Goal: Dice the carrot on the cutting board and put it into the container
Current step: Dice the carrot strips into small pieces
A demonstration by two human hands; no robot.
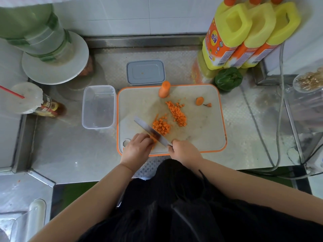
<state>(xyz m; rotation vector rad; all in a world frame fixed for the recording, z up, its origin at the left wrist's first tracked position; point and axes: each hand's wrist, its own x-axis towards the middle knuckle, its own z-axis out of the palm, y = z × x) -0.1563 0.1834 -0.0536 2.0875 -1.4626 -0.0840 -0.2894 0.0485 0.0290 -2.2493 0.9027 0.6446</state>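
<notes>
My left hand [138, 145] covers the carrot strips I am cutting, so only a sliver of orange shows under my fingers. The knife [152, 131] handle is buried in my right hand [183, 151], and the blade is smeared by blur where it meets the diced carrot [160, 127]. The three yellow bottles [244, 35] lose their caps to the top edge, and their label print is too small to read. The big green jug [33, 27] is cut off at the top left. The jar [309, 82] at the right edge is partly out of frame, its contents unclear.
</notes>
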